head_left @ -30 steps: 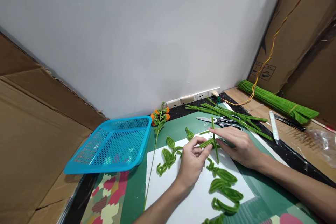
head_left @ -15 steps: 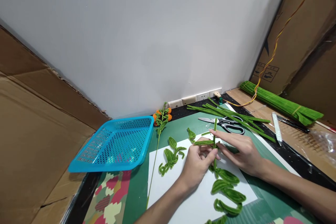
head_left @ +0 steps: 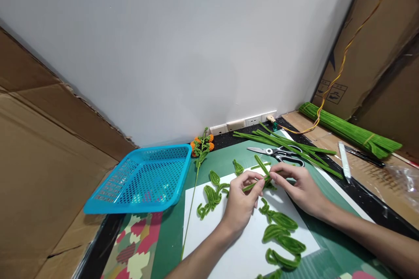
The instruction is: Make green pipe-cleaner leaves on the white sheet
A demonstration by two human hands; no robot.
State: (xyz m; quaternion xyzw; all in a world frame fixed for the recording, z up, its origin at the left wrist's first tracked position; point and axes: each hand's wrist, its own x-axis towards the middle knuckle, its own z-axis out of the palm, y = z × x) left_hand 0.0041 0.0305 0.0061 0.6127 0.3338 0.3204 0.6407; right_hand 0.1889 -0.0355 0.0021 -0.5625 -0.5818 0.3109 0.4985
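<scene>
**Green stems being twisted together, several leaf loops already made**

Head view: the person is working over a white sheet [head_left: 229, 244] lying on a green mat on the counter [head_left: 369, 209]. Judging by what lies about, the work looks partly done: finished leaf loops [head_left: 283, 237] are resting on the sheet near the right forearm, and a smaller cluster of loops [head_left: 211, 196] is sitting to the left of the hands. A flower stem with orange buds [head_left: 201, 144] is lying beside the blue basket [head_left: 144, 178]. Plenty of raw material is waiting: loose straight stems [head_left: 288, 144] are crossing the scissors [head_left: 281, 153], and a tied bundle [head_left: 350, 130] is lying well apart at the far right.

The left hand [head_left: 240, 205] is closing its grip, thumb and forefinger pinching the green pipe cleaner piece [head_left: 262, 174] just above the sheet. The right hand [head_left: 299, 183] is meeting it fingertip to fingertip, its grip also pinching shut on the same piece where two strands are crossing.
</scene>
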